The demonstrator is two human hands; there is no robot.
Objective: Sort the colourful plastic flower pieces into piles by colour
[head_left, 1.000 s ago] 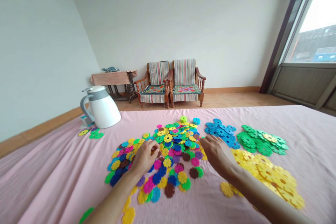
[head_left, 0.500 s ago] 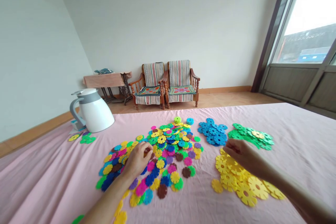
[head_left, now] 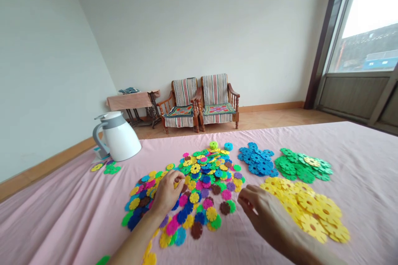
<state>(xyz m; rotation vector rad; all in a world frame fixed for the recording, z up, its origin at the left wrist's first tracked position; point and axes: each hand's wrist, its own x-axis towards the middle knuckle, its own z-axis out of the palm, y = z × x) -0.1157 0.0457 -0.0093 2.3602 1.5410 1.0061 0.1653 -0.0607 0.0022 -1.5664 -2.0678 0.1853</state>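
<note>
A mixed heap of coloured plastic flower discs [head_left: 205,178] lies on the pink cloth [head_left: 62,219]. My left hand [head_left: 168,192] rests on the heap's left part, fingers curled in a pinch on a yellow disc. My right hand [head_left: 264,211] hovers just right of the heap, beside the yellow pile [head_left: 311,207], fingers loosely bent and apart, with nothing seen in them. Sorted piles lie further back: blue discs [head_left: 256,163] and green discs [head_left: 301,165].
A white jug [head_left: 120,136] stands at the back left, with a few green and yellow discs [head_left: 107,168] beside it. Two striped wooden chairs [head_left: 200,101] and a small table [head_left: 133,101] stand by the far wall. A window is on the right.
My right hand went from the heap to the yellow pile, then came back toward the heap's right edge. My left hand stayed on the heap's left part.
</note>
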